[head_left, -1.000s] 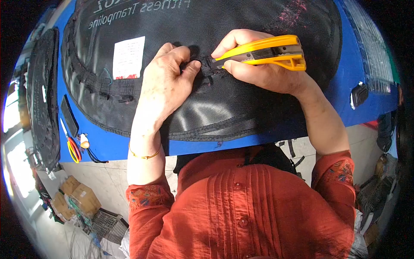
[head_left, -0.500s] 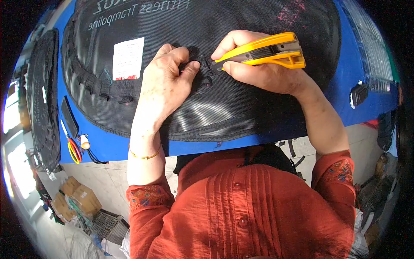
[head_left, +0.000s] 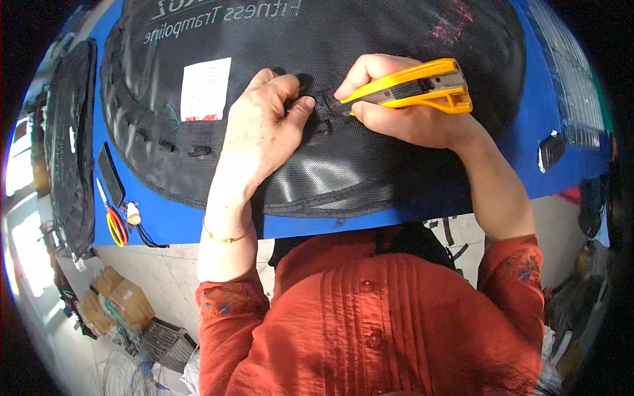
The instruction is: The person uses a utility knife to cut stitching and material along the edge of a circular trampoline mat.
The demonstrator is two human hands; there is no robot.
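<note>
Broadly, a blue desk (head_left: 175, 221) carries a rounded black mat (head_left: 317, 49) with mirrored "Fitness Trampoline" lettering. A long black bundle (head_left: 72, 145) lies beyond the mat's left side. The right hand (head_left: 409, 119) is over the mat's middle, its grip closed around a yellow cutter (head_left: 422, 76), whose dark tip is at the mat's strap work. The left hand (head_left: 267, 125) rests on the mat just beside it, thumb and fingers curled in; whether that grip pinches anything, I cannot tell. A white label (head_left: 206, 86) lies on the mat's left part; scissors (head_left: 115, 224) lie off its lower left edge.
</note>
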